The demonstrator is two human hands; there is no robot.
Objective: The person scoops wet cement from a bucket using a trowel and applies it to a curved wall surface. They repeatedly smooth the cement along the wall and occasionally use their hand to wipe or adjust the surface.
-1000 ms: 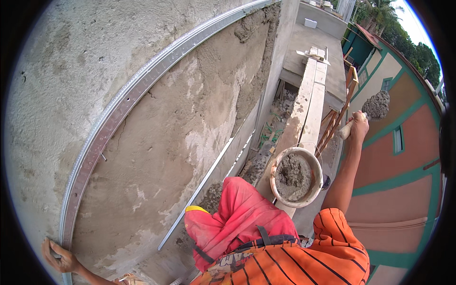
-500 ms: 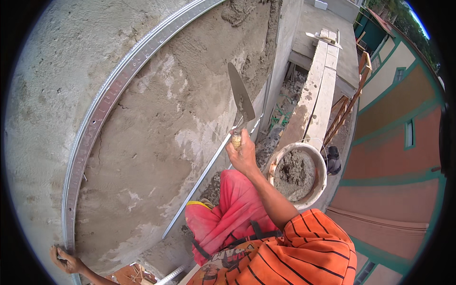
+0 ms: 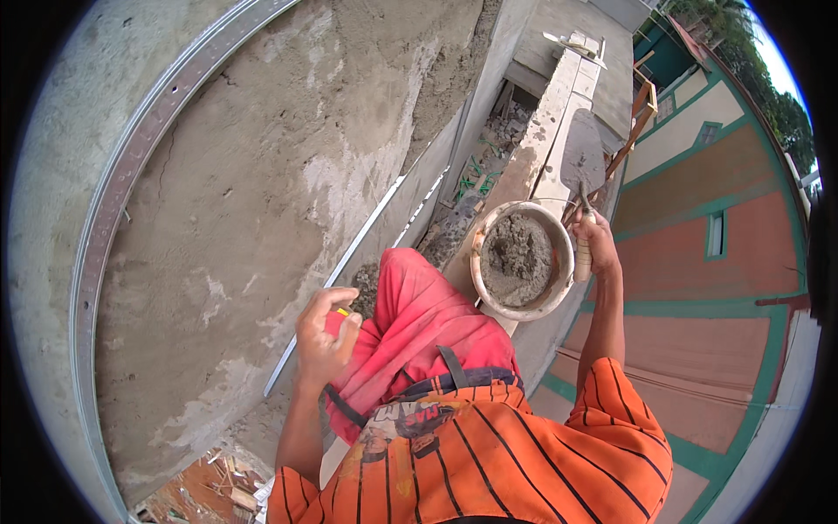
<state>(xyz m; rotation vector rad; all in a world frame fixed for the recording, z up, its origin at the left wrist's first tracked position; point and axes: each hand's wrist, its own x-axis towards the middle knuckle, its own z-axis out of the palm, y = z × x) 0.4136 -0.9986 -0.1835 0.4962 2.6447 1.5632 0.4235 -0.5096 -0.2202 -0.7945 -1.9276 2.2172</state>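
Note:
My right hand (image 3: 596, 243) is wrapped round the handle of a trowel (image 3: 580, 155), whose grey blade points up and away. Just left of that hand stands a pale bucket (image 3: 483, 288) partly filled with wet grey mortar (image 3: 517, 259). The trowel is beside the bucket's far right rim, over the planks. My left hand (image 3: 325, 336) hovers by my knee, thumb and bent fingers apart, with nothing in it. Beyond it is a wall (image 3: 227, 253) coated in rough mortar, bordered on the left by a long perforated metal profile (image 3: 131, 179).
Wooden planks (image 3: 572, 96) run away under the bucket. A thin metal strip (image 3: 349, 253) lies along the wall's lower edge. Rubble and green twine (image 3: 478, 182) lie in the gap beside the planks. At right stands a painted building (image 3: 681, 323) with green trim.
My right hand has swung the trowel from in front of the wall to the bucket's right side. My left hand has left the metal profile and come in near my knee. The view has shifted right.

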